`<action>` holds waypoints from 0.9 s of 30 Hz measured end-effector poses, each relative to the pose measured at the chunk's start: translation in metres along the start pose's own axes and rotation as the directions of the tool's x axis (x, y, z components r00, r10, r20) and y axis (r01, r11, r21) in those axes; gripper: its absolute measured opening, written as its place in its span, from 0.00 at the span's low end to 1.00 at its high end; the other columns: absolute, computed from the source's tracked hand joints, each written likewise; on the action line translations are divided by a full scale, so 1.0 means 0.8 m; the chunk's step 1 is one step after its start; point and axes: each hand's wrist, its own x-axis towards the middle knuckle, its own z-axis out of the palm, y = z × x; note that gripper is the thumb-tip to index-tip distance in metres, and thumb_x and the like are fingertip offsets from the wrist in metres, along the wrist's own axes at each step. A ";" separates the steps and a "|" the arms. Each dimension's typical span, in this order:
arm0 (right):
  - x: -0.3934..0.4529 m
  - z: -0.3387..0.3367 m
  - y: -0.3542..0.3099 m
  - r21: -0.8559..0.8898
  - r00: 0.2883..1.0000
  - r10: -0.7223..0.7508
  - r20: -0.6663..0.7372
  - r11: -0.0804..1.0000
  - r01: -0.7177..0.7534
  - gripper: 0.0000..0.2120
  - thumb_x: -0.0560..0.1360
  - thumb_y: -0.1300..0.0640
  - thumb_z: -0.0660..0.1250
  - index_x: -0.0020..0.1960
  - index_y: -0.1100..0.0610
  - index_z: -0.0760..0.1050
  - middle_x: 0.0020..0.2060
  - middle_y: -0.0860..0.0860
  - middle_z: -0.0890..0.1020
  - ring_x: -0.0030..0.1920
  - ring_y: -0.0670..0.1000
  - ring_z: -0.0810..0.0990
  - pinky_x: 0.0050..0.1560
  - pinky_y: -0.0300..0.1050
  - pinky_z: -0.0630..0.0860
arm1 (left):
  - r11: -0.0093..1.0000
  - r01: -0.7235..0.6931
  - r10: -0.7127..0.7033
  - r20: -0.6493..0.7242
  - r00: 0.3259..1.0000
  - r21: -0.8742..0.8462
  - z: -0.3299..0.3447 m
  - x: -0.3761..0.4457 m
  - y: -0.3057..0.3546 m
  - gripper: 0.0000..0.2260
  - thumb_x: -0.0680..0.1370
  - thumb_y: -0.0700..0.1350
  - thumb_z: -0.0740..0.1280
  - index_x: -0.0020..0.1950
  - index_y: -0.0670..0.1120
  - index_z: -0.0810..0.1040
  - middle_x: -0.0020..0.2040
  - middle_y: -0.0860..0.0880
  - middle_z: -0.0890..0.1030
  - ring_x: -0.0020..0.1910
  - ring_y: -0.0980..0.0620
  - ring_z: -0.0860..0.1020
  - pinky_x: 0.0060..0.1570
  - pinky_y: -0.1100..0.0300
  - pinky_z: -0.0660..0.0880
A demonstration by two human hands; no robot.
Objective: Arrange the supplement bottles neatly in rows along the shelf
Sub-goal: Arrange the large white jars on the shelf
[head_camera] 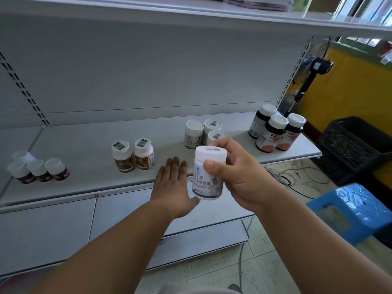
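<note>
Surface: white shelf (89, 145), bottle groups standing apart along it.
Your right hand (239, 177): grips white bottle (209, 177), upright, above shelf's front edge.
Your left hand (171, 183): fingers straight, palm down, beside bottle.

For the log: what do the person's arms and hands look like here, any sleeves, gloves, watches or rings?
Both forearms are bare all the way to the bottom edge of the picture; no sleeves show. The left hand and the right hand wear no gloves. No watch, bracelet or ring is visible on either wrist or on the fingers that show. The nails look short and unpainted.
</note>
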 end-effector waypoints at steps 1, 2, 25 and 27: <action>-0.002 -0.001 0.002 -0.151 0.994 -0.103 -0.023 0.984 0.098 0.23 0.63 0.61 0.77 0.54 0.54 0.72 0.47 0.51 0.82 0.48 0.52 0.81 0.49 0.47 0.78 | 1.000 -0.001 0.001 0.005 1.000 0.008 -0.003 -0.002 0.001 0.48 0.75 0.70 0.56 0.79 0.47 0.31 0.79 0.44 0.31 0.78 0.45 0.31 0.76 0.49 0.34; -0.005 -0.002 0.004 -0.325 0.974 -0.224 -0.027 0.923 0.203 0.26 0.62 0.61 0.79 0.56 0.51 0.72 0.50 0.50 0.81 0.51 0.52 0.81 0.52 0.47 0.77 | 1.000 0.000 -0.001 0.006 1.000 0.018 -0.006 -0.003 0.002 0.48 0.76 0.70 0.58 0.80 0.47 0.33 0.80 0.44 0.32 0.78 0.45 0.31 0.76 0.49 0.34; 0.015 0.016 -0.019 0.343 0.876 0.481 -0.038 0.830 -0.440 0.20 0.73 0.40 0.68 0.52 0.57 0.79 0.37 0.55 0.82 0.31 0.53 0.81 0.31 0.44 0.79 | 1.000 0.001 -0.001 -0.012 1.000 0.010 -0.004 -0.003 0.002 0.46 0.76 0.69 0.59 0.80 0.49 0.34 0.80 0.45 0.32 0.78 0.46 0.31 0.77 0.48 0.35; 0.025 0.011 -0.018 0.317 0.920 0.385 -0.074 0.884 -0.344 0.17 0.76 0.45 0.67 0.55 0.58 0.78 0.41 0.55 0.84 0.36 0.54 0.83 0.35 0.47 0.80 | 1.000 0.005 -0.005 -0.016 1.000 0.021 -0.006 -0.005 0.003 0.47 0.76 0.69 0.59 0.80 0.48 0.34 0.80 0.45 0.32 0.78 0.45 0.32 0.77 0.48 0.35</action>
